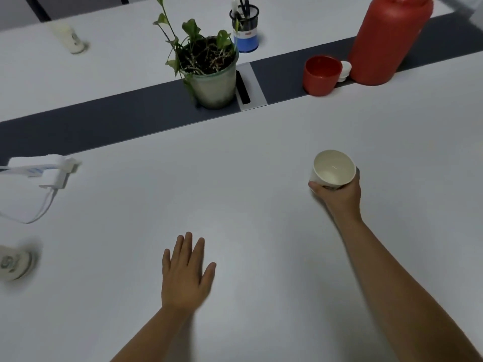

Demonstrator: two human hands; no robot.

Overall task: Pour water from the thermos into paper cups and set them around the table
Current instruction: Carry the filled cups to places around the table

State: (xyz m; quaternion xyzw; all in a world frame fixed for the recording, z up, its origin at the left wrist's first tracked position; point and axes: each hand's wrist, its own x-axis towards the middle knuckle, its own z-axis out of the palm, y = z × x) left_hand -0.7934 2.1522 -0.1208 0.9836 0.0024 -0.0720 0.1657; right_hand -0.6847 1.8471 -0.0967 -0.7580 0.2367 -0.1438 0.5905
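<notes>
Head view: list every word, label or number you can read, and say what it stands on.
None can be read.
Paper cup in the right hand: print hidden by fingers.
Blurred cup at left: green mark, too blurred.
Pen holder: label too small.
White box: blue marks, too blurred.

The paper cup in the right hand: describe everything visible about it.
The paper cup is white, cream inside, with a rolled rim and a partly hidden print low on its wall. It looks empty and is tilted, mouth toward the camera. The right hand grips its lower wall over the white table; whether its base touches is unclear.
</notes>
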